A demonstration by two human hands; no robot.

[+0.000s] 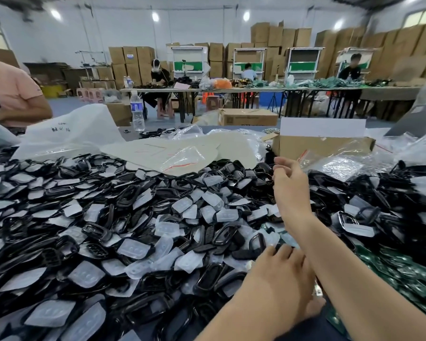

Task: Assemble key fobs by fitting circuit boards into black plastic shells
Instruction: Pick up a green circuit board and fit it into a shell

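Shell heap: black plastic key fob shells (133, 217), many fitted with translucent white rubber button pads (228, 215), lie loose across most of the bench (132, 136).
Board pile: green circuit boards (403, 279) are heaped at the right edge of the shells, partly cut off by the frame.
White sack: a large milky plastic bag (67, 134) lies slumped behind the heap; its contents are hidden.
Carton: an open brown cardboard box (322, 146) with a white flap stands at the far side; its inside is out of sight.
Pouches: clear zip bags (182, 158) lie flat on a pale sheet.
Right hand (290, 188): raised over the heap, grip released, fingers loosely spread, with nothing seen in it.
Left hand (280, 264): fingertips touch the shells beside the boards, half covered by the right forearm; I cannot tell its grip.
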